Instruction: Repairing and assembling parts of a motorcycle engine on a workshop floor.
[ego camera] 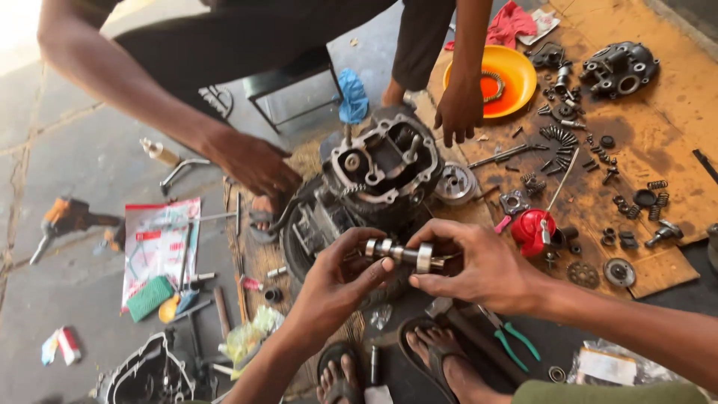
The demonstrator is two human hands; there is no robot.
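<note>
Red-white plastic packet (159, 247) (flat, rectangular) on floor, left; clear packet (609, 365) bottom right

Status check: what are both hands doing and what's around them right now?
Left hand and right hand share a grip on the metal shaft. Engine just beyond. Another person's hands at the engine.

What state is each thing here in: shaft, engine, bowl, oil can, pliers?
Camshaft: held level between left hand and right hand.
Engine: top uncovered.
Orange bowl: upright, holding a chain.
Red oil can: upright.
Green-handled pliers: lying on the floor.
</note>
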